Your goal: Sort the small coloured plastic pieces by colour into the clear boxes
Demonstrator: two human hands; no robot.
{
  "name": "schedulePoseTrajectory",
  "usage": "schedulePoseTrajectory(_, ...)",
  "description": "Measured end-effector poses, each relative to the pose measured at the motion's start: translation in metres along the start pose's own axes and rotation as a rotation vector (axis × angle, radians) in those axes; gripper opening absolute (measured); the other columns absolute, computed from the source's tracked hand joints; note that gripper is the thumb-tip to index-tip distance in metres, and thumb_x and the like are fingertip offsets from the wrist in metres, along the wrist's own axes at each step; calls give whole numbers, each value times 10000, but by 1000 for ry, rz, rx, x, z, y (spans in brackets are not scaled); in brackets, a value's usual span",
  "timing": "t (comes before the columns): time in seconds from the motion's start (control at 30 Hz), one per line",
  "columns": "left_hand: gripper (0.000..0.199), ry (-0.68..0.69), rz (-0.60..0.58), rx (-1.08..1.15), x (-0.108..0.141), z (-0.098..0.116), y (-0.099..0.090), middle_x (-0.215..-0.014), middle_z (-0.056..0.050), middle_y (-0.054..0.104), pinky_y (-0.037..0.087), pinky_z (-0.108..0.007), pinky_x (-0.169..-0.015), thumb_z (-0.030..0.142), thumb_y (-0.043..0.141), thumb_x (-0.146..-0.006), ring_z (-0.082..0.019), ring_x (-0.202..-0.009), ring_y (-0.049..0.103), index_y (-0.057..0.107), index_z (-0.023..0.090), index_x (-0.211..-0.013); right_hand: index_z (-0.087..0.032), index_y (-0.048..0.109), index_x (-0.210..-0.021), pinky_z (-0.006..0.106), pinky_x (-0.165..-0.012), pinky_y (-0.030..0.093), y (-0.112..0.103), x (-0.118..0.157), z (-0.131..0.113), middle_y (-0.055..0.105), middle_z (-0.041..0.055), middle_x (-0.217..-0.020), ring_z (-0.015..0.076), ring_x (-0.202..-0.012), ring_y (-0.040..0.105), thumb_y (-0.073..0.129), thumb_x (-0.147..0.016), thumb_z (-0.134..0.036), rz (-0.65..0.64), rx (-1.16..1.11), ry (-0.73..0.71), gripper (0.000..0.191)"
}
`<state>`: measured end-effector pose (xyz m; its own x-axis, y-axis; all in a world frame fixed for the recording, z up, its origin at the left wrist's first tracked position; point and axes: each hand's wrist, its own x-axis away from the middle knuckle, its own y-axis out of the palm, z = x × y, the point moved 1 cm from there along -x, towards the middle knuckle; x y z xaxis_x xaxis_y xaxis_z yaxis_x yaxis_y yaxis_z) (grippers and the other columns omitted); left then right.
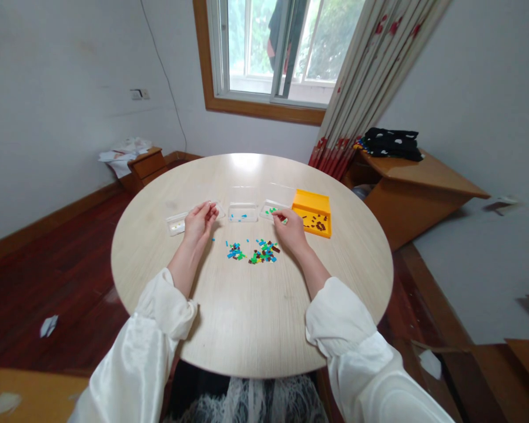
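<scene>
My left hand (199, 219) is raised over the left side of the round table, fingers curled together; anything in them is too small to see. Under it lies a clear box (175, 230) with a few pale bits, and another clear case is partly hidden behind the hand. My right hand (290, 227) has its fingertips pinched at the front of a clear box (264, 217) with small green bricks (271, 211); what they hold cannot be made out. Between the hands, a loose pile of mixed toy bricks (264, 252) lies beside a smaller pile (235, 251).
In the middle stands a clear box (243, 220) with a few blue bricks. An open yellow case (312, 200) holding brown bricks is right of my right hand. All rest on the round table (247, 317). Wooden cabinets (414, 182) flank it, below a window and curtain.
</scene>
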<state>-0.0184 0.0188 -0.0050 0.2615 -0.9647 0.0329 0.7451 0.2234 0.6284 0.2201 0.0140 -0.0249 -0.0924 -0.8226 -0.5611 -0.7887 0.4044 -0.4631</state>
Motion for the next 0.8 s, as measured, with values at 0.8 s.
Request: schedulePoseTrajectory(0.8,95,31,165,-55,-5,7,-4,-644,-16,635,527,-235,-754,58,576,-740,-93,-668,633,577,138,-689,-200,737,-835,339,-820,446,25,22,-32,673,49,-856,169,-830,596,678,-734,-150,-510,25,-221,128)
